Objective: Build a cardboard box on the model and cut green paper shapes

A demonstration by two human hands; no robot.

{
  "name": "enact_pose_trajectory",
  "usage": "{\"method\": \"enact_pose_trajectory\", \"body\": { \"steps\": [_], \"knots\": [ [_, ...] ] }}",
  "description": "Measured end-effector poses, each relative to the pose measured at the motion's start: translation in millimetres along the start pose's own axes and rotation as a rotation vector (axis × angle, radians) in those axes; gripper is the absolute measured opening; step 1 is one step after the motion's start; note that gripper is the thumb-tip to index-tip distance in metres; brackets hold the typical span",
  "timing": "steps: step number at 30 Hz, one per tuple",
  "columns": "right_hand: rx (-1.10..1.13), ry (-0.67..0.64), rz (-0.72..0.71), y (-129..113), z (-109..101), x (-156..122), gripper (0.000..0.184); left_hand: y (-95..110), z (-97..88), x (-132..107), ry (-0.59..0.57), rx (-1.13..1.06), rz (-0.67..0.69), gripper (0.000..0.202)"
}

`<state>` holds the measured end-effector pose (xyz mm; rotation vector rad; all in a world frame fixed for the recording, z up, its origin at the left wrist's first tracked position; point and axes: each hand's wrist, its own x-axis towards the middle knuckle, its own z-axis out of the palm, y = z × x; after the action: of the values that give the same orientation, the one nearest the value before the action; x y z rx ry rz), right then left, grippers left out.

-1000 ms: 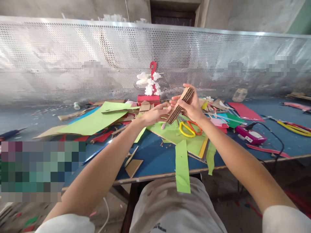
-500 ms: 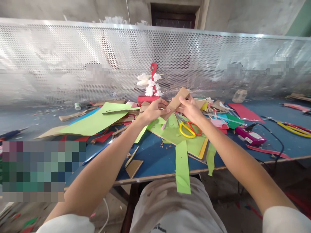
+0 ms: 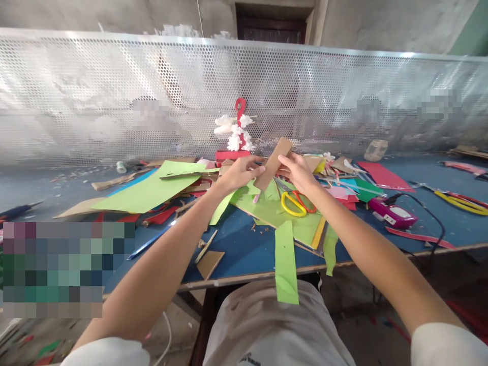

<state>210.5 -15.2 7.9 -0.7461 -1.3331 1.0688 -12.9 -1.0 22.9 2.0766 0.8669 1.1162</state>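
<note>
A short, flat strip of brown cardboard (image 3: 275, 163) is tilted above the green paper on the table. My right hand (image 3: 299, 170) grips its right edge, thumb on the near face, with the other fingers partly hidden behind it. On the left side of the strip is my left hand (image 3: 241, 173), thumb and forefinger apart, a fingertip at the strip's edge. Just below my hands lie scissors (image 3: 293, 204) with yellow and orange handles, on a light green sheet (image 3: 305, 229). A light green paper strip (image 3: 286, 264) hangs over the table's front edge.
A red stand with white paper flowers (image 3: 236, 137) stands behind my hands, before a perforated metal screen (image 3: 114, 101). Large green paper (image 3: 148, 188) and scraps lie left. Rightward are red paper (image 3: 385, 175), a magenta corded device (image 3: 394, 213) and yellow-and-red-handled pliers (image 3: 461, 203).
The cardboard strip has turned so its broad face shows more fully, and has shifted slightly left. My left thumb has moved from the strip's face to its edge.
</note>
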Motion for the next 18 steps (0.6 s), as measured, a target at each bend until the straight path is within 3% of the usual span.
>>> {"method": "enact_pose_trajectory", "body": {
  "steps": [4, 6, 10, 13, 18],
  "knots": [
    [-0.084, -0.039, 0.194, 5, -2, -1, 0.035, -16, -35.6, 7, 0.262, 0.034, -0.139, 0.015],
    [-0.158, -0.089, 0.297, 10, -3, -3, 0.052, -31, -57.7, 7, 0.365, 0.133, -0.200, 0.013],
    [-0.287, -0.186, 0.394, 22, -5, -6, 0.090, -60, -90.9, -2, 0.440, 0.449, -0.381, 0.017],
    [-0.318, -0.237, 0.422, 26, -8, -6, 0.096, -71, -98.8, -9, 0.392, 0.560, -0.485, 0.021],
    [-0.375, -0.282, 0.423, 25, -10, -7, 0.087, -84, -89.9, -11, 0.355, 0.238, -0.585, 0.029]
  ]
}}
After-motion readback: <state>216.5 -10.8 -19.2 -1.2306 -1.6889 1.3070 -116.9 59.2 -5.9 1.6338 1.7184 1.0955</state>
